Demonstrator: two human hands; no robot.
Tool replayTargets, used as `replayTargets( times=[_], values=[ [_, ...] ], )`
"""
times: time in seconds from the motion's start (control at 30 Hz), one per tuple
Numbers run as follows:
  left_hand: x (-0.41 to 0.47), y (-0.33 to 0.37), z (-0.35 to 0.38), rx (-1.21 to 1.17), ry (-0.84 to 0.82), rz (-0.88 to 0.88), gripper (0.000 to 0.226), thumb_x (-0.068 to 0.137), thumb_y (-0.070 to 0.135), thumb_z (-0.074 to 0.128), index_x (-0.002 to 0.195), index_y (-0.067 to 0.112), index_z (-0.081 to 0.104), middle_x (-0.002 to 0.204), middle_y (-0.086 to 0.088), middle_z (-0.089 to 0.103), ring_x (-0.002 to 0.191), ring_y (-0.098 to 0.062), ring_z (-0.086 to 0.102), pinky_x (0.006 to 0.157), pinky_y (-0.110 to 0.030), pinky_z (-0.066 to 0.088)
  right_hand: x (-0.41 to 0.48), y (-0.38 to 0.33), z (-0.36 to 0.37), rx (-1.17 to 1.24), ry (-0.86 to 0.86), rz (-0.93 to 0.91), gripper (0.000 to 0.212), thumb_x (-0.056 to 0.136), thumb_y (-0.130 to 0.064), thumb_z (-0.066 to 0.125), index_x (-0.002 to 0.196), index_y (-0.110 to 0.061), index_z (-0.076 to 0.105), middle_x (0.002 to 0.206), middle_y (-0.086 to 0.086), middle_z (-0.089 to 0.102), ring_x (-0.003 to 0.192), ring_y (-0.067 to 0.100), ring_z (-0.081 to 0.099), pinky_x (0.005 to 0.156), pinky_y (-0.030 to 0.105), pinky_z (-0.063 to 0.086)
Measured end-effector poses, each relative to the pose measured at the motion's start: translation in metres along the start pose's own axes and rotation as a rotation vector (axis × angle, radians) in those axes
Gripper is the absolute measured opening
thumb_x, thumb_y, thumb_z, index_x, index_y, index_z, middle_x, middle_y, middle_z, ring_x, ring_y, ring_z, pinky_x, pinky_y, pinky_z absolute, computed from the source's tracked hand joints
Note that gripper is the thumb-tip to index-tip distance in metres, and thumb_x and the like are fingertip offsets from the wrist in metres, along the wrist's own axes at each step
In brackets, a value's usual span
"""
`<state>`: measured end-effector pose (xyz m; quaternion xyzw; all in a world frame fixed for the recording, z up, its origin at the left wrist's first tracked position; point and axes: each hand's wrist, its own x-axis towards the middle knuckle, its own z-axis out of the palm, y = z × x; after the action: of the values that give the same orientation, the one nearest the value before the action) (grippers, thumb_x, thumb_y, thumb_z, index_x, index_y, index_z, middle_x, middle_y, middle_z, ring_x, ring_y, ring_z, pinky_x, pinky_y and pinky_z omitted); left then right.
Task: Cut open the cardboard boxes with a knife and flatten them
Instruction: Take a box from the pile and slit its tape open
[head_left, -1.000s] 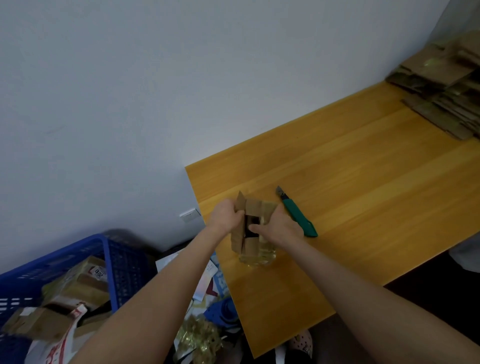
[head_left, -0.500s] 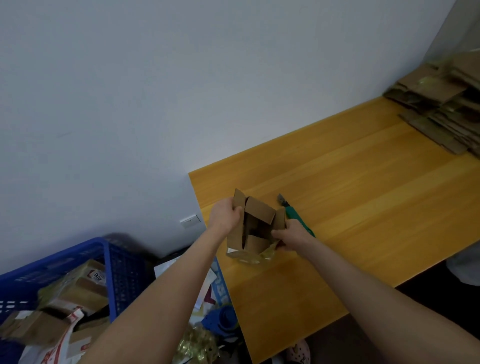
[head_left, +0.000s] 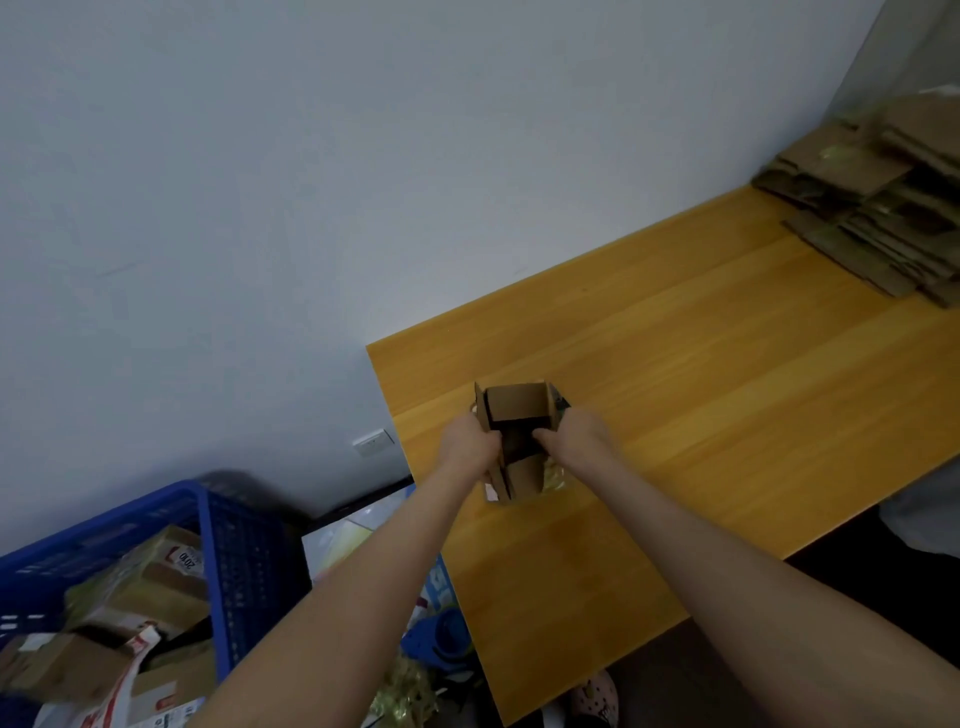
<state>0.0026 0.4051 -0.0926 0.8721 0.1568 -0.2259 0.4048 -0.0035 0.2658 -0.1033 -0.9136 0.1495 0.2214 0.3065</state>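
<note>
Head camera looked down on a small cardboard box (head_left: 514, 408) held over the wooden bench (head_left: 727, 415), near its left end by the wall. Both hands had hold of it — the left hand (head_left: 467, 449) was curled round the box's left side and the right hand (head_left: 579, 434) round its right side, with fingers tucked into the dark opening between them. The upper flaps stood open and a lower flap hung toward the bench; whether the box touched the bench could not be told. A dark green sliver of the knife (head_left: 562, 404) showed just behind the right hand. Flattened cardboard (head_left: 872, 218) lay stacked at the bench's far right end — well apart from the hands. A blue crate (head_left: 228, 545) of boxes stood on the floor to the left.
</note>
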Motion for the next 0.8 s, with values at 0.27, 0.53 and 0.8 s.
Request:
replayTargets(
  times=[0.27, 0.53, 0.8],
  values=[
    [0.006, -0.015, 0.000, 0.005, 0.095, -0.074, 0.016, 0.095, 0.001, 0.045, 0.083, 0.006, 0.053, 0.075, -0.015, 0.060, 0.065, -0.030, 0.066, 0.049, -0.036, 0.056, -0.014, 0.015, 0.007, 0.156, -0.319, 0.046, 0.014, 0.098, -0.008, 0.044, 0.104, 0.003, 0.049, 0.092, 0.025, 0.069, 0.067, 0.027, 0.069, 0.074, 0.041, 0.060],
    [0.010, -0.021, -0.022, -0.036, -0.010, -0.060, 0.024, 0.095, 0.001, 0.048, 0.072, 0.008, 0.050, 0.072, -0.011, 0.057, 0.073, -0.021, 0.064, 0.039, -0.022, 0.047, -0.003, 0.035, -0.003, 0.345, -0.337, 0.016, 0.042, 0.101, -0.030, 0.048, 0.132, -0.001, 0.049, 0.098, 0.011, 0.069, 0.074, 0.020, 0.070, 0.061, 0.028, 0.058],
    [0.009, 0.006, -0.034, 0.078, -0.142, 0.052, 0.016, 0.098, 0.008, 0.047, 0.084, 0.012, 0.053, 0.074, -0.007, 0.062, 0.064, -0.019, 0.068, 0.047, -0.024, 0.056, 0.009, 0.013, -0.009, -0.091, 0.170, -0.038, 0.090, 0.091, -0.025, 0.066, 0.155, -0.017, 0.004, 0.157, 0.010, 0.022, 0.141, 0.031, 0.030, 0.107, 0.041, 0.036]
  ],
)
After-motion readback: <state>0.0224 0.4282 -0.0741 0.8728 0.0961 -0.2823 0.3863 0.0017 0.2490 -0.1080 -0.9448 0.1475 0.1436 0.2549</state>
